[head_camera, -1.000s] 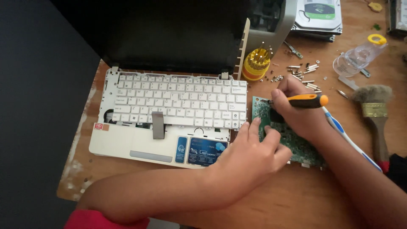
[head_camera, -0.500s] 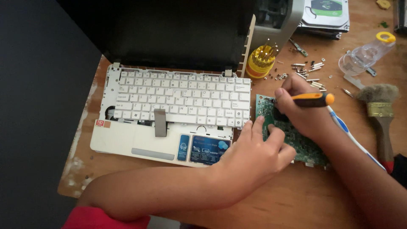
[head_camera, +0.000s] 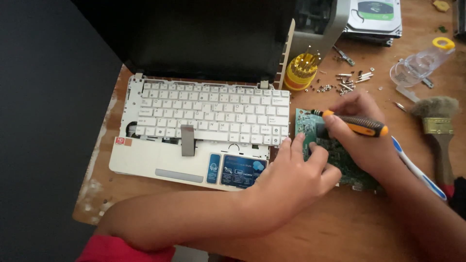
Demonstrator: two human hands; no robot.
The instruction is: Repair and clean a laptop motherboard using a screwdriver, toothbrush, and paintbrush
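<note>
Head view, near to far. Left forearm is laid across the lower frame from lower left, sleeve red at the bottom edge. Left hand (head_camera: 291, 182) is set palm-down at the lower right of centre, fingers (head_camera: 297, 145) loosely spread and pressed on the near-left edge of the green circuit board (head_camera: 340, 162); nothing is gripped. Right forearm is brought in from the lower right. Right hand (head_camera: 361, 133) is curled tight around the orange-and-black screwdriver (head_camera: 357, 123), tip pointed left onto the board's upper left corner. Board is lying flat on the wooden table (head_camera: 301, 233), just right of the white laptop (head_camera: 194, 131), mostly covered by both hands; small components are seen on the exposed part. Laptop is open, a grey ribbon strip lying over its lower keys. Further right: blue-and-white toothbrush (head_camera: 417, 170), paintbrush (head_camera: 437, 131). Farther back: yellow bit holder (head_camera: 300, 73), loose screws (head_camera: 347, 82), clear plastic bottle (head_camera: 420, 65), hard drive (head_camera: 374, 17).
</note>
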